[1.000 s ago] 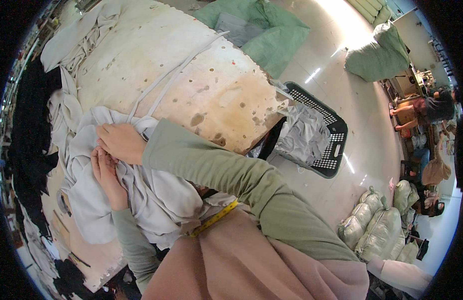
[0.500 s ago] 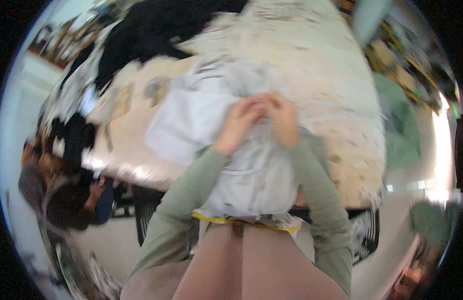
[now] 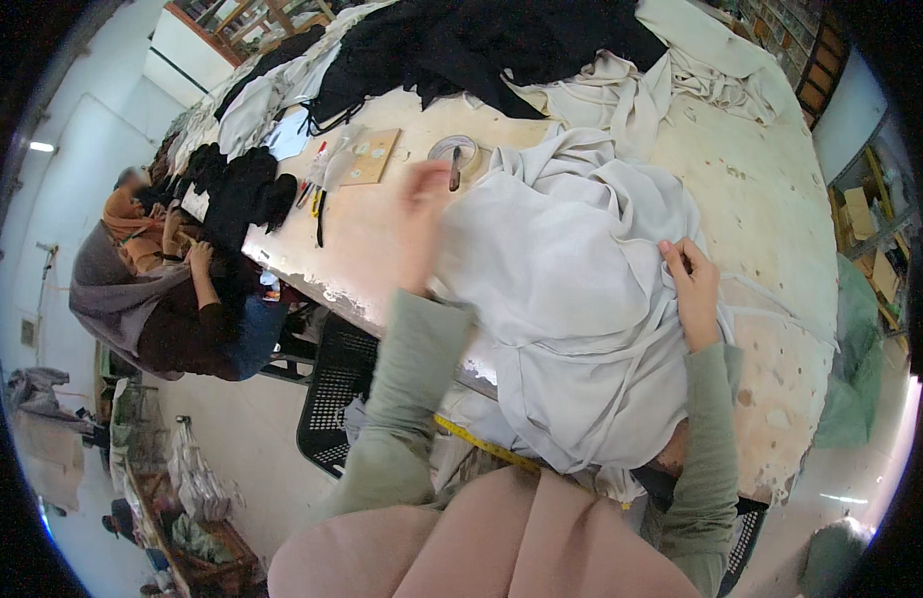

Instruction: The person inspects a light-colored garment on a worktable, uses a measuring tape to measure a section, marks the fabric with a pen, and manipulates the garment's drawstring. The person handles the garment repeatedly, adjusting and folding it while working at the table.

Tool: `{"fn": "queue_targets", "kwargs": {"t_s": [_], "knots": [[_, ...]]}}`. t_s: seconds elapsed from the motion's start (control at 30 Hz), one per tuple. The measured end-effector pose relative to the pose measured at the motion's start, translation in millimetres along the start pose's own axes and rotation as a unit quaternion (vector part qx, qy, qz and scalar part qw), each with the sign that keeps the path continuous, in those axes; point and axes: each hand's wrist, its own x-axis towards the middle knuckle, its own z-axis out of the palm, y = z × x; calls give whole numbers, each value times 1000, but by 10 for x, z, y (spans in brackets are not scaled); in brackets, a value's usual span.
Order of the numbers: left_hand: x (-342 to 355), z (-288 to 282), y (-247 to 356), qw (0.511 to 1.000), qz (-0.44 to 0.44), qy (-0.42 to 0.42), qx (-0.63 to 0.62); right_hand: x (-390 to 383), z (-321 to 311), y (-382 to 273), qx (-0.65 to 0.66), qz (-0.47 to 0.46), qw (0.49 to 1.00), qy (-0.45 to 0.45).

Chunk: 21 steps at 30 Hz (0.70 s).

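Note:
A light grey garment (image 3: 571, 269) of soft cloth lies bunched over the near part of the table and hangs past its front edge. My right hand (image 3: 692, 289) pinches a fold at its right side between thumb and fingers. My left hand (image 3: 418, 224) is off the cloth, at the garment's left, smeared by motion, so its fingers cannot be read. Just beside its fingertips is a small dark-handled tool (image 3: 454, 171), over a roll of clear tape (image 3: 467, 151); I cannot tell whether the hand touches it.
Black cloth (image 3: 421, 50) is heaped along the far side, with more pale cloth (image 3: 720, 75) at far right. A small wooden board (image 3: 370, 156) and pens (image 3: 312, 196) lie left. A yellow measuring tape (image 3: 486, 442) hangs at my lap. Another person (image 3: 162, 289) sits at left.
Both hands were together on the garment. My left hand has gone left toward the tape roll; my right has moved to the garment's right side. The view has swung left.

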Motion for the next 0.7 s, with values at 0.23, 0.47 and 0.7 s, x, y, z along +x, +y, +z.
{"fn": "queue_targets", "kwargs": {"t_s": [0.23,0.47,0.7], "knots": [[775,-2143,-1341,801,-9,150,580,15,14,-36,-48,-7,999,-1],[853,-2814,-1775,819,-105,95,557,10,29,1,-5,-11,1000,4],[527,-2098,-688,917,-31,192,347,13,43,-9,-3,-25,999,21]]}}
